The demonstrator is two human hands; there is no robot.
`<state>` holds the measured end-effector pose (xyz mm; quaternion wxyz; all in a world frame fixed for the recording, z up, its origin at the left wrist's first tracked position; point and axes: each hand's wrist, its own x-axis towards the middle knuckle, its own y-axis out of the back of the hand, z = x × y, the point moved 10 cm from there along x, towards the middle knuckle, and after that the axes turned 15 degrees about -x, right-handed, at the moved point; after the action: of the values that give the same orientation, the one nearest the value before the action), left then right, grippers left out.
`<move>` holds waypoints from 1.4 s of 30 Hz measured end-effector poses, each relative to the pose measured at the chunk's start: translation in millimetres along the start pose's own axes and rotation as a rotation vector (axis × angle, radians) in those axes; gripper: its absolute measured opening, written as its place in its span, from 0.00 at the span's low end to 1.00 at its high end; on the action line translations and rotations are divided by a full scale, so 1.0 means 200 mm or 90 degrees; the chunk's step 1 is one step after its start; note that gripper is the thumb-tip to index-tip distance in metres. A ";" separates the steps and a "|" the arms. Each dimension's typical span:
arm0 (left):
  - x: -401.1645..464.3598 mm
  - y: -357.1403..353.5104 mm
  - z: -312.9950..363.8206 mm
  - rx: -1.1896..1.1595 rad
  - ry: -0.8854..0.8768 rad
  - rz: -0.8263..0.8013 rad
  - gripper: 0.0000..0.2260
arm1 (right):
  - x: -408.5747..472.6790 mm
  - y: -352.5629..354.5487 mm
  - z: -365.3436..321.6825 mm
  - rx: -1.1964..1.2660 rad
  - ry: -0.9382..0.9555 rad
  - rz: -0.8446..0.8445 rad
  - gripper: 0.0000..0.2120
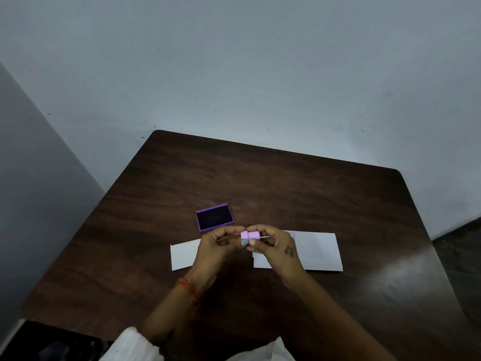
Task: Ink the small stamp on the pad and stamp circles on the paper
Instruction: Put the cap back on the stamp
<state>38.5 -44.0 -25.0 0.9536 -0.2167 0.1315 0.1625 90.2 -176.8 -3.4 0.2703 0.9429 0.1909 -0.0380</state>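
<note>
On the dark wooden table (pixel 286 183), toward the left, a purple ink pad (pixel 215 217) lies open, with one white paper sheet (pixel 183 254) just in front of it. Above the gap between the sheets, the left hand (pixel 216 246) and right hand (pixel 273 243) meet, fingertips of both pinched on a small pink stamp (pixel 250 235) held off the table. Farther right lies a larger white paper (pixel 317 252), partly under the right hand.
</note>
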 end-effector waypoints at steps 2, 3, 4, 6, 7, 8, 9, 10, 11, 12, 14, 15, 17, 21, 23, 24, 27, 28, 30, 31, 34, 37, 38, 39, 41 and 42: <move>0.00 0.00 -0.01 -0.004 0.010 -0.002 0.12 | 0.00 0.00 0.00 0.006 0.004 -0.005 0.11; 0.00 0.00 -0.01 -0.002 0.011 -0.003 0.12 | 0.00 0.00 0.00 0.010 0.005 -0.009 0.11; 0.01 0.00 0.00 0.000 0.012 -0.004 0.12 | 0.00 -0.01 0.00 0.013 0.004 -0.013 0.11; 0.01 -0.01 0.00 0.006 0.012 -0.004 0.12 | 0.01 0.00 0.01 0.009 0.003 -0.014 0.12; 0.01 -0.01 0.00 0.010 0.013 -0.003 0.12 | 0.01 0.00 0.01 0.008 0.003 -0.015 0.12; 0.01 -0.01 0.01 0.015 0.013 -0.002 0.12 | 0.02 0.00 0.01 0.015 0.002 -0.017 0.11; 0.01 -0.01 0.01 0.019 0.013 -0.002 0.12 | 0.02 -0.01 0.02 0.030 -0.001 -0.021 0.11; 0.01 -0.01 0.01 0.020 0.012 -0.003 0.12 | 0.02 -0.01 0.03 0.051 -0.009 -0.024 0.10; 0.01 -0.01 0.02 0.020 0.010 -0.004 0.12 | 0.01 -0.02 0.04 0.070 -0.021 -0.029 0.10; 0.02 -0.01 0.02 0.018 0.010 -0.005 0.12 | 0.01 -0.02 0.05 0.083 -0.035 -0.034 0.11; 0.02 -0.01 0.02 0.017 0.010 -0.006 0.12 | 0.01 -0.03 0.06 0.101 -0.051 -0.041 0.12; 0.02 -0.01 0.02 0.015 0.008 -0.005 0.12 | 0.02 -0.02 0.06 0.111 -0.051 -0.039 0.11; 0.01 0.00 0.02 0.010 0.003 0.009 0.12 | 0.02 -0.01 0.06 0.129 -0.040 -0.034 0.11; 0.02 0.00 0.03 0.008 -0.003 0.012 0.12 | 0.03 -0.02 0.08 0.140 -0.047 -0.051 0.08; 0.02 -0.01 0.04 0.013 -0.010 0.002 0.12 | 0.03 -0.03 0.09 0.142 -0.072 -0.062 0.07; 0.02 -0.01 0.05 0.016 -0.013 -0.002 0.12 | 0.03 -0.03 0.10 0.143 -0.084 -0.066 0.06; 0.02 -0.01 0.05 0.019 -0.013 -0.005 0.12 | 0.04 -0.04 0.11 0.159 -0.084 -0.066 0.09; 0.02 -0.01 0.04 0.018 -0.011 0.003 0.12 | 0.04 -0.03 0.11 0.160 -0.076 -0.063 0.12; 0.02 0.00 0.03 0.017 -0.007 0.013 0.13 | 0.05 -0.03 0.10 0.156 -0.067 -0.068 0.13; 0.02 0.01 0.03 0.018 -0.005 0.015 0.13 | 0.05 -0.04 0.10 0.153 -0.071 -0.073 0.12; 0.03 0.01 0.03 0.020 0.002 0.020 0.13 | 0.06 -0.05 0.12 0.139 -0.104 -0.084 0.11; 0.03 0.02 0.01 0.011 0.011 0.020 0.13 | 0.07 -0.07 0.13 0.165 -0.110 -0.095 0.13; 0.03 0.02 0.01 0.011 0.012 0.023 0.12 | 0.07 -0.07 0.12 0.177 -0.102 -0.102 0.13; 0.03 0.02 0.00 0.013 0.012 0.024 0.12 | 0.07 -0.08 0.12 0.183 -0.098 -0.108 0.12; 0.04 0.03 -0.01 0.015 0.011 0.027 0.12 | 0.08 -0.09 0.13 0.182 -0.110 -0.114 0.11; 0.04 0.03 -0.01 0.019 0.008 0.029 0.13 | 0.08 -0.10 0.14 0.176 -0.120 -0.115 0.11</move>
<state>43.3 -37.6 -31.4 0.9520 -0.2005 0.1446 0.1806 98.6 -170.3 -39.6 0.1504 0.9425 0.2414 -0.1758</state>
